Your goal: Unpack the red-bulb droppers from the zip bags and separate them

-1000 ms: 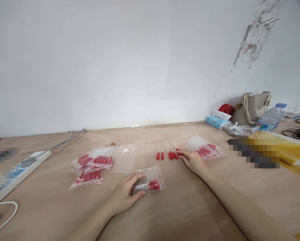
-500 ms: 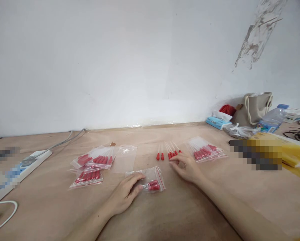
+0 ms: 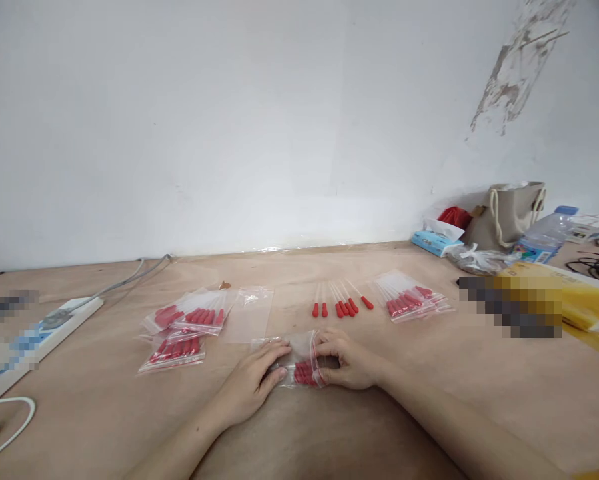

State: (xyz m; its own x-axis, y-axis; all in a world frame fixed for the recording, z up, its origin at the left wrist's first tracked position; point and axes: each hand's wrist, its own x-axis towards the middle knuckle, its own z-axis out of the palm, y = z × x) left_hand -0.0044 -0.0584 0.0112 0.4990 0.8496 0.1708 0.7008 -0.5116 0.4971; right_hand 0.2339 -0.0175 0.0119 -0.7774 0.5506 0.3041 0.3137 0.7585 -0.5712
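Observation:
A small clear zip bag (image 3: 299, 363) with red-bulbed droppers inside lies on the brown table (image 3: 379, 427) in front of me. My left hand (image 3: 252, 383) rests on the bag's left part, fingers pinching it. My right hand (image 3: 344, 360) grips the bag's right, open end with curled fingers. Several loose droppers (image 3: 342, 303) with red bulbs lie in a row just beyond the bag.
Filled bags of droppers (image 3: 189, 327) and an empty clear bag (image 3: 249, 313) lie at the left. Another bag of droppers (image 3: 409, 300) lies at the right. A power strip (image 3: 54, 327), tissue box (image 3: 432, 240), canvas bag (image 3: 509, 213), bottle (image 3: 544, 237) and yellow package (image 3: 579, 293) border the table.
My right hand has come back from the row of loose droppers to the open end of the bag. The left hand has stayed on the bag.

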